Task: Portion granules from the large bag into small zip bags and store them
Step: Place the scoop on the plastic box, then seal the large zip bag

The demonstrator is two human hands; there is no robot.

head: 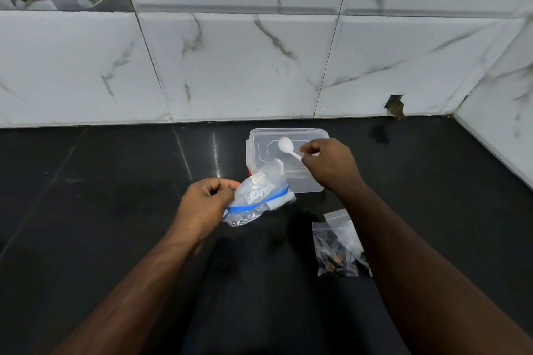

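Head view, looking down on a black polished bench (115, 210) that meets a wall of white marble-veined tiles (230, 66). Both forearms enter from the lower edge and converge toward the centre of the field.

Left hand (204, 204): the fingers are curled and pinch the edge of the large bag (261, 194), a crumpled clear plastic bag with a blue zip band and white lettering. The bag is raised off the bench, lying just at 3 o'clock from the hand, and its far end overlaps the near-left corner of the container. Its contents cannot be made out.

Right hand (328, 164): thumb and fingers pinch the handle end of a small white plastic spoon (288, 147). The bowl of the spoon points toward 10 o'clock from the hand and sits over the container; whether it carries any granules cannot be told.

Clear plastic container (288, 161): rectangular, translucent, with rounded corners, resting on the bench at 12 o'clock from the large bag, close to the wall. A red patch shows at its left side, partly hidden by the bag.

Small zip bags (337, 245): at least two clear bags lie flat on the bench at 5 o'clock from the container, beside and partly under the right forearm. They overlap one another, and dark brown granules show inside them.

A chipped gap (395, 105) shows at the base of the wall tiles, at 1 o'clock from the container.
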